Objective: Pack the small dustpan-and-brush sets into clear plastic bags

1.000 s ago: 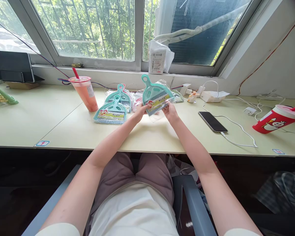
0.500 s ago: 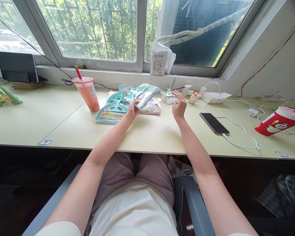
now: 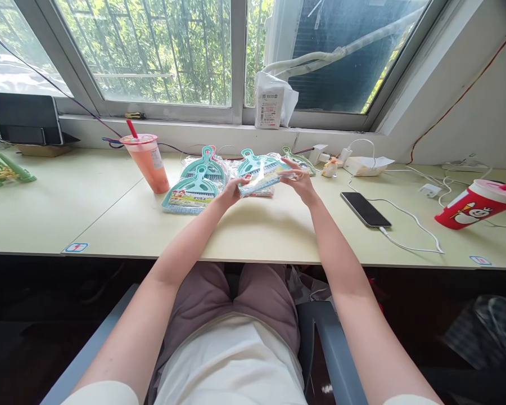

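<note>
Between my hands is a teal mini dustpan and brush set [image 3: 262, 174] in a clear plastic wrapper, tilted and raised over the desk. My left hand [image 3: 231, 194] is closed on its left end. My right hand [image 3: 298, 183] pinches the right end of the wrapper. Left of my left hand lies another wrapped teal dustpan set [image 3: 191, 196] with a printed label. More wrapped sets lie behind, one with a pink edge [image 3: 213, 154]. A green dustpan set [image 3: 297, 157] is partly hidden behind my right hand.
A drink cup with a red straw [image 3: 148, 163] stands left of the sets. To the right are a phone [image 3: 365, 209] on a white cable, a small figurine [image 3: 329, 167] and a red cup [image 3: 474, 207]. A tablet [image 3: 25, 119] stands far left. The desk's front edge is near my lap.
My right hand has come left from beside the green set and taken the right end of the held dustpan set. That set has turned flatter and dropped slightly in view.
</note>
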### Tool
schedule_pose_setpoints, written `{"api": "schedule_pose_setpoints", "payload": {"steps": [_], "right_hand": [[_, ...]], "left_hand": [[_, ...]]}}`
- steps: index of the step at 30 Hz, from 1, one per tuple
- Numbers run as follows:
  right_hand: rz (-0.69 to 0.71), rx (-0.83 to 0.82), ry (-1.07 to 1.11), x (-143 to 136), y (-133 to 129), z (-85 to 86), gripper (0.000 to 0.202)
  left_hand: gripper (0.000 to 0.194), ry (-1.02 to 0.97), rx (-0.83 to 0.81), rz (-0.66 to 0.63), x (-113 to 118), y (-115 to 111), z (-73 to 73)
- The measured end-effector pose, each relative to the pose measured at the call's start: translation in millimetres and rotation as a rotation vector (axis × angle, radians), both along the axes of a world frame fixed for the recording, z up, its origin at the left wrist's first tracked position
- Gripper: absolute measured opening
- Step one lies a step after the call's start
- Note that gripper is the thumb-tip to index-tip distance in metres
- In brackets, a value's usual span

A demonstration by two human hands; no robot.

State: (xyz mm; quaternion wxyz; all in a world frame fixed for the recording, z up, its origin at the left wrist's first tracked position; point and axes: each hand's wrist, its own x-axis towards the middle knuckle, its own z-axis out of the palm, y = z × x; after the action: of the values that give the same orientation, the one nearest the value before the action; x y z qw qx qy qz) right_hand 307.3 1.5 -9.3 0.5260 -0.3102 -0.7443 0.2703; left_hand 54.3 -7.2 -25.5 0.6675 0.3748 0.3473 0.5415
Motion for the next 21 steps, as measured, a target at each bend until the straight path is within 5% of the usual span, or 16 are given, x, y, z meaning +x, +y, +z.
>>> {"api": "schedule_pose_setpoints", "payload": {"steps": [6, 21], "right_hand": [[-0.035, -0.033, 0.089, -5, 4, -4.5, 0.026], [-0.213, 0.03, 0.03, -7, 7, -14.0, 0.013]], "left_hand": [[0.015, 0.123, 0.036, -0.127, -5, -6, 4.3], [0.056, 0.324, 0.245, -0.276, -14, -3, -1.6]]}}
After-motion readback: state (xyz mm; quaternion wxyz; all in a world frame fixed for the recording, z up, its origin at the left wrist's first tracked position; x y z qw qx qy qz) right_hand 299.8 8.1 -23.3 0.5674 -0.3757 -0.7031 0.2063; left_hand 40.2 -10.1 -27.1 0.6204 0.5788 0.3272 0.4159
